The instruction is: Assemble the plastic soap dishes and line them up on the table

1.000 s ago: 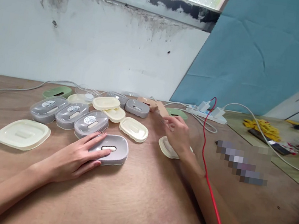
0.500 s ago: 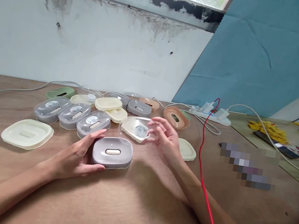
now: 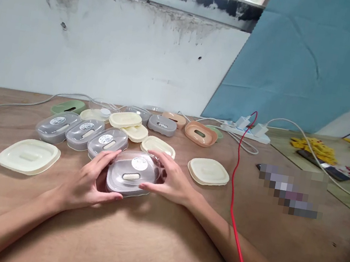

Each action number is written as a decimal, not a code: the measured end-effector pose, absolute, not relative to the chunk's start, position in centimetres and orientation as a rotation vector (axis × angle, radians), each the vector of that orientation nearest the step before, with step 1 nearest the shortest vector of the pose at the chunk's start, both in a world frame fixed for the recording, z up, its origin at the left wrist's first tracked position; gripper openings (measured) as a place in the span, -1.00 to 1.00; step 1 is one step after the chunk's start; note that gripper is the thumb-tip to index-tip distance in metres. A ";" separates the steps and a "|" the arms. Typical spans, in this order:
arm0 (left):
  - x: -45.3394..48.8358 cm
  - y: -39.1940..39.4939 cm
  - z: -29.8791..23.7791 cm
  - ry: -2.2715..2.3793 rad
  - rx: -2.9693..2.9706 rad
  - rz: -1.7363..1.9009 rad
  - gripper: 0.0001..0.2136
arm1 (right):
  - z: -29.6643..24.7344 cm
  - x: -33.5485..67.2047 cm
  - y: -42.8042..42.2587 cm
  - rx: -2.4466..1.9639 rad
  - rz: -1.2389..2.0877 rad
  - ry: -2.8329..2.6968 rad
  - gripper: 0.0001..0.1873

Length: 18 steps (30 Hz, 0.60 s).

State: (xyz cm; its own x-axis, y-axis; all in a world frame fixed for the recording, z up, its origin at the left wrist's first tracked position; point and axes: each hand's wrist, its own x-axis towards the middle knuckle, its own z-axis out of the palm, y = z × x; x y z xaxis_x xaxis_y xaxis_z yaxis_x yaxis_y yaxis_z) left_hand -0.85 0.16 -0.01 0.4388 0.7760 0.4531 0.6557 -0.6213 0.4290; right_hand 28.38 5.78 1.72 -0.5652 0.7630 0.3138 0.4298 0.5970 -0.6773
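Clear lid (image 3: 135,165) sits on the grey soap box (image 3: 128,181) at centre frame on the bench (image 3: 156,244); whether it is fully seated cannot be told. Three closed grey boxes (image 3: 83,133) lie up-left, while loose cream lids (image 3: 28,155) remain uncapped. Left hand (image 3: 85,183) and right hand (image 3: 169,181) clasp the box's two ends between them.

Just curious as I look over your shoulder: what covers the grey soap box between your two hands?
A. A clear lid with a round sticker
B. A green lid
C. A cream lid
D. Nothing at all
A: the grey soap box wears a clear lid with a round white sticker, gripped by left hand and right hand.
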 end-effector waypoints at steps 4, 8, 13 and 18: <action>-0.8 0.2 0.1 1.236 2.438 0.995 -0.02 | 1.2 28.0 5.7 -0.864 0.689 -2.294 -0.15; -1.0 0.2 0.1 1.214 2.443 0.932 -0.12 | 0.7 27.8 5.8 -0.812 0.668 -2.301 -0.09; -1.4 0.1 -0.2 1.154 2.469 0.898 -0.33 | 0.7 27.8 5.8 -0.778 0.499 -2.354 -0.01; -1.5 0.1 -0.1 1.160 2.527 0.883 -0.29 | 0.9 27.7 5.7 -0.792 0.503 -2.380 0.02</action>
